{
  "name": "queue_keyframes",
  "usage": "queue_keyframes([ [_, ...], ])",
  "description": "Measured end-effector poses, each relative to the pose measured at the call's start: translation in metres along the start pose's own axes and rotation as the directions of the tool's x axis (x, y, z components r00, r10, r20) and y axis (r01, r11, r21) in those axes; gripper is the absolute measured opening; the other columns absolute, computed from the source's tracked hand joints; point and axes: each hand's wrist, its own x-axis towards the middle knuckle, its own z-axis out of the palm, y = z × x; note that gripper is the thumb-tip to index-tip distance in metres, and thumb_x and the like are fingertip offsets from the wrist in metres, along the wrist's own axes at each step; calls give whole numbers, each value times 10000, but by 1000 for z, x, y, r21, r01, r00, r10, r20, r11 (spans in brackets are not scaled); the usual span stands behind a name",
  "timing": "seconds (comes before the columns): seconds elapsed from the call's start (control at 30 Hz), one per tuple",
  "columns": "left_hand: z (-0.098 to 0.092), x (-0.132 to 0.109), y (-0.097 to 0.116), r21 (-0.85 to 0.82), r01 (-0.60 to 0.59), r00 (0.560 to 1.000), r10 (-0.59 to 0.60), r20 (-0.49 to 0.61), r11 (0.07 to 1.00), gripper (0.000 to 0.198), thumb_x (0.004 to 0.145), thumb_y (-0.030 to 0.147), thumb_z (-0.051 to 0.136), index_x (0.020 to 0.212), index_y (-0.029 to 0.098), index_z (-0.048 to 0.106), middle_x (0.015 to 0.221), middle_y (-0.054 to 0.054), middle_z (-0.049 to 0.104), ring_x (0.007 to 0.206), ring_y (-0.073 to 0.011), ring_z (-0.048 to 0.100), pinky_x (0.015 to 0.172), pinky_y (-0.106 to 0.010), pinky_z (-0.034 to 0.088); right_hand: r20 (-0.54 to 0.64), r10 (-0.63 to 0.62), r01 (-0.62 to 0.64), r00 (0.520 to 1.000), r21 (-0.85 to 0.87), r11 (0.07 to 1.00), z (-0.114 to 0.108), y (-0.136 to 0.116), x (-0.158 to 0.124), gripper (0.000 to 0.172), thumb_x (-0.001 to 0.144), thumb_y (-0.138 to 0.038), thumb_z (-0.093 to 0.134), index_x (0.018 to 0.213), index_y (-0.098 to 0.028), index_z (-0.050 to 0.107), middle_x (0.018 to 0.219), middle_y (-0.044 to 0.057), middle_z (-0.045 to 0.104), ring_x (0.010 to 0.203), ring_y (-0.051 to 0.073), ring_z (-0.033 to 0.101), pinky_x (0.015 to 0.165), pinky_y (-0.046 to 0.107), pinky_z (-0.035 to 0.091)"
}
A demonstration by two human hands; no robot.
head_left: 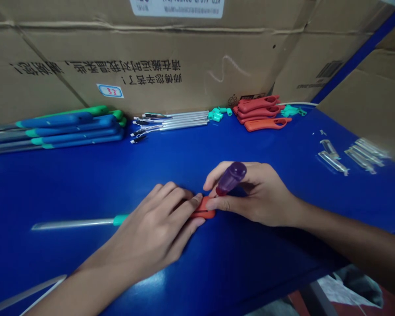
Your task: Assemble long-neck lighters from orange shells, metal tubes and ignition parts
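L hand (163, 219) palm-down, clamped on orange hdl (204, 205); R hand (260, 193) curled rnd tilted purple screwdriver (230, 178).

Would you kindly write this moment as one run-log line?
left hand: holding orange handle; right hand: gripping purple-handled tool at handle's end; tip: hidden; behind: red handles, blue handles

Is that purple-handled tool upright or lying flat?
Neither: it leans. The purple handle slants up and rightward in the right hand, near the orange piece; its tip is hidden.
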Motion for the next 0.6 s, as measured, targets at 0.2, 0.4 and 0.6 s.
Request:
queue_keyframes([
  [0.2, 0, 1, 0, -2, -13, 1000, 13, -9, 1000, 163, 975, 225, 551, 1089, 150, 641, 1009, -77, 638, 901, -224, 565, 802, -418, 466, -53, 183, -179, 982, 66, 982, 10, 3, -1, 220, 780, -254, 807, 719, -157, 620, 711, -9, 676, 655, 118, 638, 632, 227, 525],
  [0.4, 1, 1, -1, 17, -8, 1000, 8, -4, 1000, 178, 973, 227, 551, 1100, 138, 639, 993, -91, 646, 884, -236, 564, 782, -432, 483, 109, 133, -144, 985, 100, 984, 0, -1, 2, 30, 866, -156, 702, 893, -145, 697, 834, 19, 740, 744, 122, 695, 697, 198, 555],
  [0.6, 2, 0, -1, 27, -9, 1000, 10, -15, 1000, 198, 972, 228, 552, 1136, 140, 621, 1031, -103, 647, 920, -253, 584, 778, -441, 498, 180, 33, -41, 983, 40, 998, -6, -1, 4, 66, 912, -97, 631, 899, -128, 688, 965, 58, 758, 852, 112, 699, 771, 176, 545],
])
